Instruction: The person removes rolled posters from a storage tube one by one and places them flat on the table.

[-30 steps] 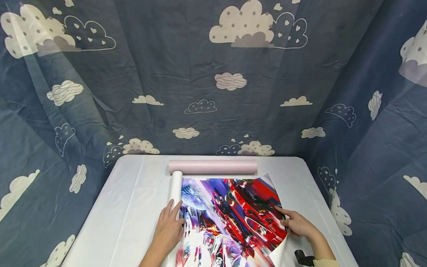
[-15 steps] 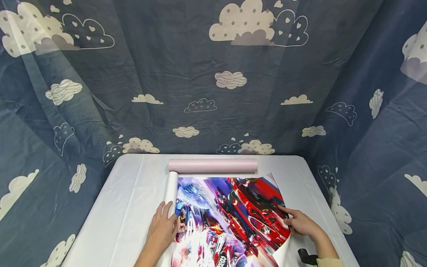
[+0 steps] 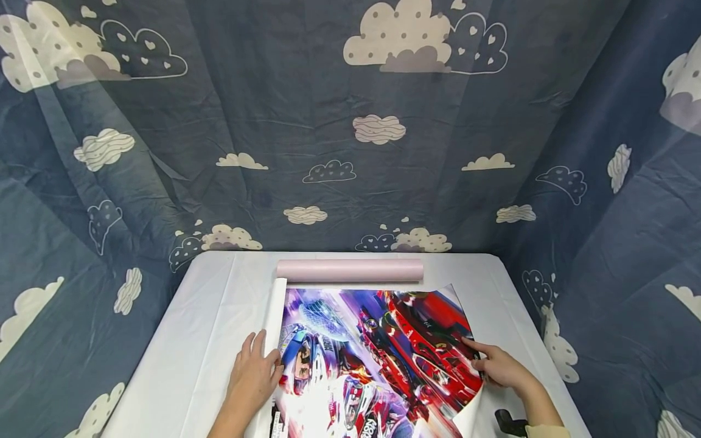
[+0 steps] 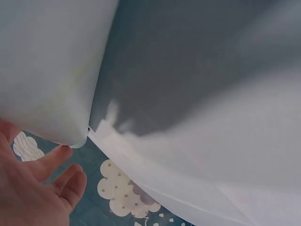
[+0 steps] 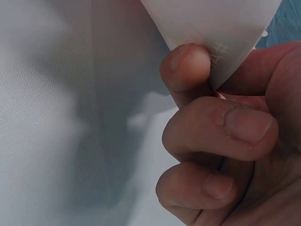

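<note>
A glossy poster of red race cars and helmeted drivers lies partly unrolled on the table. Its left side is still a white roll. My left hand rests against that roll with fingers fairly straight and thumb over it; in the left wrist view, fingertips touch the pale curved surface. At the poster's right edge, my right hand pinches the sheet between thumb and index finger. In the right wrist view, the white back tapers to a corner between those fingers, the others curled below.
Behind the poster lies a pale pink roll, parallel to the table's far edge. The table wears a white cover. Dark blue cloud-patterned curtains hang around it. A black strap piece sits by the right wrist.
My left hand has moved left with the white roll, and more of the picture shows. The right hand has shifted slightly right, still pinching the poster's edge.
</note>
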Demonstrator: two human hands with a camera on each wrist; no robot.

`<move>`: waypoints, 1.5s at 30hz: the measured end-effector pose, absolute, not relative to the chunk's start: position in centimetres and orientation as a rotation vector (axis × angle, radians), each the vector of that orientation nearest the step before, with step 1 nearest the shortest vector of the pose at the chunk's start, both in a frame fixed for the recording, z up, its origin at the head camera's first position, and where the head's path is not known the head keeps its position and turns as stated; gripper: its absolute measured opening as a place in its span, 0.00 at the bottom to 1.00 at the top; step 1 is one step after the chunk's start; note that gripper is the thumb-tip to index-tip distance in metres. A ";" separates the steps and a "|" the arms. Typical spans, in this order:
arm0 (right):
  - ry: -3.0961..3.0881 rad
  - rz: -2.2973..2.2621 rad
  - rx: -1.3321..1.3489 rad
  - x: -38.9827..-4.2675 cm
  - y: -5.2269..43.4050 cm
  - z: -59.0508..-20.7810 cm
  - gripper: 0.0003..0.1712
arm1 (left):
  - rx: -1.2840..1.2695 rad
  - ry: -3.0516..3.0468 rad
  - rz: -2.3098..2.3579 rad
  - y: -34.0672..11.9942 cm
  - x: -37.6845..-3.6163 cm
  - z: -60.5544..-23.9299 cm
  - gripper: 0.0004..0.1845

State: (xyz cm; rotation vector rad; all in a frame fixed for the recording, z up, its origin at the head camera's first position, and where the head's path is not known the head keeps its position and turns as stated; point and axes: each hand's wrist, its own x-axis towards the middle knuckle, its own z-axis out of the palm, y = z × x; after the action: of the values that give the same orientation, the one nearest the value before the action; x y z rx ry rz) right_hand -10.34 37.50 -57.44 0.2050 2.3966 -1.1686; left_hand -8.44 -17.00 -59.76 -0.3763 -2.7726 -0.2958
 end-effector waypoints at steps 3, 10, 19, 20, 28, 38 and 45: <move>2.401 -1.170 0.200 -10.2 37.6 -57.4 0.41 | -0.334 -2.780 -0.299 -17.4 -8.5 -59.5 0.15; 2.396 -1.184 0.182 -10.0 38.0 -58.0 0.41 | -0.136 -2.897 -0.428 -19.3 -9.3 -58.1 0.14; 2.371 -1.278 0.044 -9.2 38.5 -59.4 0.37 | 0.088 -3.141 -0.924 -24.1 -11.4 -56.7 0.18; 2.380 -1.283 0.040 -9.2 38.6 -59.5 0.36 | 0.103 -3.154 -1.016 -24.5 -11.7 -56.9 0.20; 2.389 -1.377 0.036 -9.1 39.2 -60.0 0.29 | 0.103 -3.138 -1.452 -27.2 -12.3 -58.6 0.24; 2.206 -1.753 0.046 -7.8 40.5 -60.3 0.27 | 0.145 -2.949 -1.850 -30.1 -11.7 -58.2 0.32; 1.987 -2.123 -0.187 -6.9 41.1 -59.2 0.29 | 0.156 -2.737 -2.069 -31.5 -10.7 -56.0 0.32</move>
State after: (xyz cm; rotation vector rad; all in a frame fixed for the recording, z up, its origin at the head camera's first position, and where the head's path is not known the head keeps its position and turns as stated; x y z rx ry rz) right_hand -6.92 41.13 -59.23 -0.1873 1.9874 -2.1231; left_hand -10.72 -31.46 -55.98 0.1556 -2.7371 -2.0689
